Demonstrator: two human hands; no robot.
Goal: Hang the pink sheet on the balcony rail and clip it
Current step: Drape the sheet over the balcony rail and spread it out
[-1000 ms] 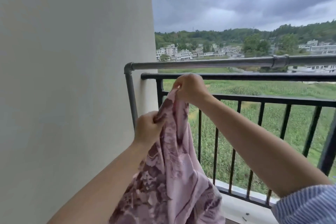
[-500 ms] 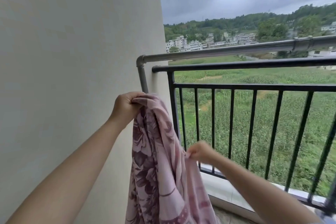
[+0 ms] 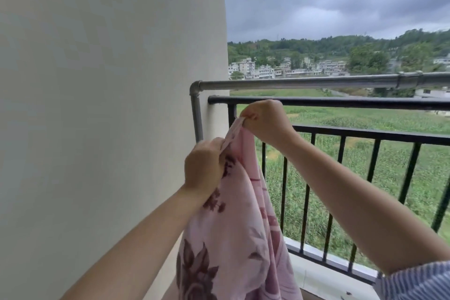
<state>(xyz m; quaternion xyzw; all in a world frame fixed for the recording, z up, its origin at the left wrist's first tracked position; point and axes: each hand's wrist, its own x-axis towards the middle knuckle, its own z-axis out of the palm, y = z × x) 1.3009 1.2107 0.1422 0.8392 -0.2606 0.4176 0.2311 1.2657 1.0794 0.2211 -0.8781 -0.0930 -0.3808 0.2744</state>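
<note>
Item: pink sheet (image 3: 233, 221), floral print, being held up by a person standing at a balcony corner; landmark is the black rail (image 3: 341, 103). The sheet is hanging below the rail and on the near side of it, bunched into a long drape running down out of view; it is not touching the rail top as far as can be told. Left hand (image 3: 203, 168) is sitting below and left of the rail's wall end, fingers curled together and pinching a gathered fold. Right hand (image 3: 264, 122) is sitting just under the rail, partly overlapping it in view, fingertips pressed together and pinching the hem; a short taut strip of edge is running between the two hands. A grey pipe (image 3: 292, 83) is running just above the rail, turning down beside the wall (image 3: 109, 105). Status: the sheet is lifted and an edge appears to be getting found and stretched; nothing is draped over the rail yet. Remaining, by judgement: throwing the edge over, spreading it along the rail, clipping. No clips are showing.
</note>
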